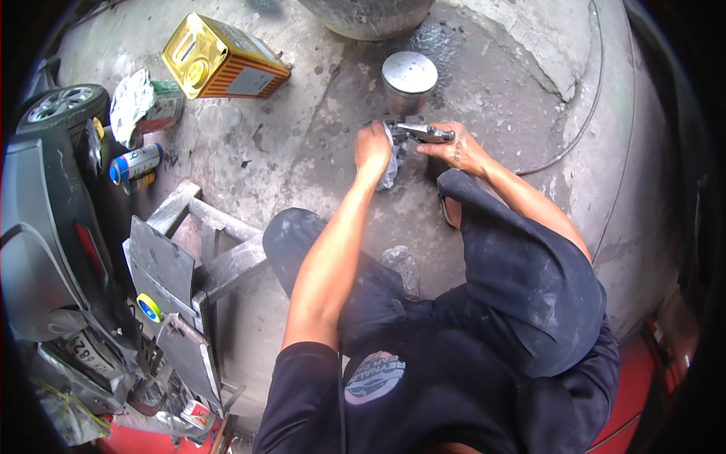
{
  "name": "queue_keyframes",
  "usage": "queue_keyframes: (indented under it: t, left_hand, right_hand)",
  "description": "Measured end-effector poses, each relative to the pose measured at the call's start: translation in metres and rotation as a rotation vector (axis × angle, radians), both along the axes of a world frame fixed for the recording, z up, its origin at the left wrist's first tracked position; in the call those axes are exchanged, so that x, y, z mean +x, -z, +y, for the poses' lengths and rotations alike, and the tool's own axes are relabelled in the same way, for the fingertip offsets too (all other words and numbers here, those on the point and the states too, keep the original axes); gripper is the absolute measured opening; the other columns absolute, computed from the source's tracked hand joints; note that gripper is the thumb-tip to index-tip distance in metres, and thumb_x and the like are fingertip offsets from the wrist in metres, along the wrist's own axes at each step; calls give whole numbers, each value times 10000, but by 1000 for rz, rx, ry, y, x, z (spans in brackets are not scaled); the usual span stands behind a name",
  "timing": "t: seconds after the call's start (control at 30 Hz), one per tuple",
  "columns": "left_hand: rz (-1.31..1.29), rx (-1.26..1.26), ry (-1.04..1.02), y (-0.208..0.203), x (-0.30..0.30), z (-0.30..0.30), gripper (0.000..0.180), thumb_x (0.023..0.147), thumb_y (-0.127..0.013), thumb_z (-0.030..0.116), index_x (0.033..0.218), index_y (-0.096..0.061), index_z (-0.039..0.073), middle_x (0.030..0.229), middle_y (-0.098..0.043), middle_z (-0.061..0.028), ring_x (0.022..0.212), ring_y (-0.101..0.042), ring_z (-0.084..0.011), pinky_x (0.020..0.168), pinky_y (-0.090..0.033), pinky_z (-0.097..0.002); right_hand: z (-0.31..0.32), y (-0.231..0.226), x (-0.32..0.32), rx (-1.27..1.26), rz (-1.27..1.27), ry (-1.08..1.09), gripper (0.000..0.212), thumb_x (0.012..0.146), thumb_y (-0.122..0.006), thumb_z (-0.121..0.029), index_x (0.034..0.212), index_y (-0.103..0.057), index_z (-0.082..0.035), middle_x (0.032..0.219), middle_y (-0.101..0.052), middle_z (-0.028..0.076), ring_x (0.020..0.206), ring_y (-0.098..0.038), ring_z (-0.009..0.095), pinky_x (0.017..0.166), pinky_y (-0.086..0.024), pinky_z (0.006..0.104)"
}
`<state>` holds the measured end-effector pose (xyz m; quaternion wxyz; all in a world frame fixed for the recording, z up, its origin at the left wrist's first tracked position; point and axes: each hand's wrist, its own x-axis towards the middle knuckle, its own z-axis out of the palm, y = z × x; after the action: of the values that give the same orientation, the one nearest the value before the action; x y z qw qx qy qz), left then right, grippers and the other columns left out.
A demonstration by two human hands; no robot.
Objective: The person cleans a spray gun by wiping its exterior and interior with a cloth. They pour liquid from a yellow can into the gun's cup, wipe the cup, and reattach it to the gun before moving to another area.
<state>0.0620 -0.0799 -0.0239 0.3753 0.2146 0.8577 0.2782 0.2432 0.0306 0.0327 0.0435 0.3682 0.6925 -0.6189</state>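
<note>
Holding the silvery metal tool [429,134] between our hands, we clasp its right end with our right hand [461,153] and pinch the pale cloth [389,171] against its left with our left hand [372,149].

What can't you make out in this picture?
In the head view:
Most fingertips of the left hand: hidden by the hand.
Rest of the grey container: cut off by the top edge.
Top of the round can: washed out; lid or contents unclear.
Fine parts of the metal tool in the right hand: too small.
</note>
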Motion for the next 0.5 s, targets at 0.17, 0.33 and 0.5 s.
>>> queue_keyframes:
  t: [0.17, 0.33, 0.5]
  left_hand:
    - [-30, -41, -32, 2, -3, 2, 591, 1002, -408, 388, 953, -691, -128, 970, -643, -395, 1057, -627, -542, 915, -470, -561]
    - [-51, -57, -49, 15, -12, -4, 601, 1010, -404, 395, 960, -691, -131, 987, -643, -396, 1056, -620, -549, 911, -473, -560]
    - [188, -62, 94, -18, -9, 4, 525, 1015, -452, 375, 996, -702, -86, 968, -665, -365, 1005, -639, -535, 879, -482, -567]
  right_hand:
    - [-1, 14, 0, 3, 72, 15, 327, 865, -790, -255, 1061, -711, -7, 793, -671, 53, 743, -567, 132, 697, -467, 340]
    - [5, 10, -9, -48, -12, -79, 489, 850, -788, -321, 1219, -684, -17, 1078, -730, 175, 973, -680, 263, 868, -510, 407]
    - [26, 24, 2, -12, 100, -129, 558, 860, -786, -327, 1310, -638, -31, 1200, -694, 201, 1143, -646, 330, 969, -491, 425]
